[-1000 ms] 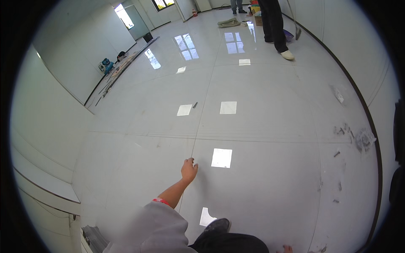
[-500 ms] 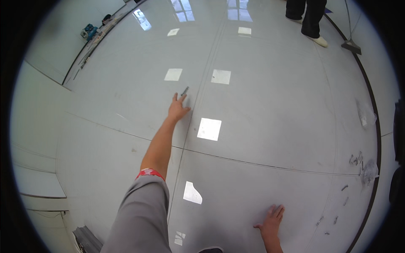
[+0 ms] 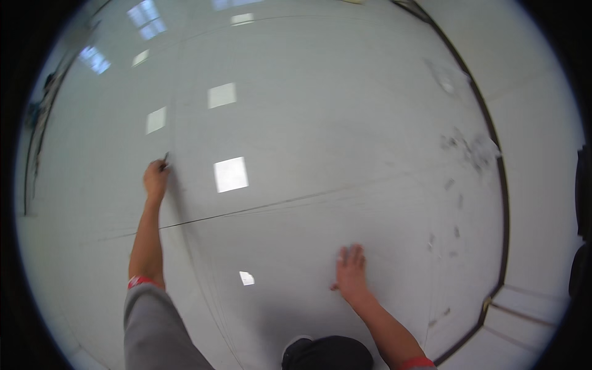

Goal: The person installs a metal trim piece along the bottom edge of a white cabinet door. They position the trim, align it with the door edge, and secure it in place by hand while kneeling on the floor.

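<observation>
My left hand (image 3: 156, 177) is raised off to the left with its fingers closed on a small dark slim object (image 3: 164, 159). The object's tip sticks up past the fingers; its exact kind is too small to make out. Below and to the right, my right hand (image 3: 351, 274) rests palm down on the glossy grey floor (image 3: 320, 142). Its fingers are stretched out and hold nothing. A dark seam (image 3: 216, 216) crosses the floor between the two hands.
Crumpled clear plastic (image 3: 484, 153) and small scattered bits (image 3: 456, 232) lie along the right side, beside a dark skirting strip (image 3: 505, 216). Tools and trim line the far left edge, blurred. A dark rounded form (image 3: 330, 354) shows at the bottom. Bright window reflections (image 3: 231, 174) dot the floor.
My left hand has closed on the slim object that lay just beyond its fingertips. The view has turned right, so the floor marks shift left and the other person's legs are out of sight.
</observation>
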### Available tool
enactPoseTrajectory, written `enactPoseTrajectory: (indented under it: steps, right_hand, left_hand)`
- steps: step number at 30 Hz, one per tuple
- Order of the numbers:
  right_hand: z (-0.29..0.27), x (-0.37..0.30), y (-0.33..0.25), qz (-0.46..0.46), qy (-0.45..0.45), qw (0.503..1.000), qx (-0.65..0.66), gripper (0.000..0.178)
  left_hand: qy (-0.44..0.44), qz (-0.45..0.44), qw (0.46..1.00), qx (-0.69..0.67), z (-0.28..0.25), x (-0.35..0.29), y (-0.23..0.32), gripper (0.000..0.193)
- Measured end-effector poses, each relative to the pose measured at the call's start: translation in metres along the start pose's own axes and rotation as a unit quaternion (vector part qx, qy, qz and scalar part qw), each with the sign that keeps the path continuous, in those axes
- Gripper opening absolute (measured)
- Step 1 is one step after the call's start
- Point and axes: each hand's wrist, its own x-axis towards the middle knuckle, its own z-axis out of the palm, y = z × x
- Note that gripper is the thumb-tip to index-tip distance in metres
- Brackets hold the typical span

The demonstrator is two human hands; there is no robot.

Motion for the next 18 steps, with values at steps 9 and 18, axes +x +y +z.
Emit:
enactPoseTrajectory:
  steps: [9,18]
  right_hand:
    - [-0.050,-0.074,0.060,-0.040,-0.080,0.950,0.298,0.081]
    - [-0.072,-0.506,0.168,0.109,0.256,0.751,0.599,0.046]
  left_hand:
    - [-0.435,-0.078,0.733,-0.517,-0.052,-0.351,0.326,0.015]
    - [-0.675,0.287,0.514,-0.445,-0.183,-0.510,0.618,0.013]
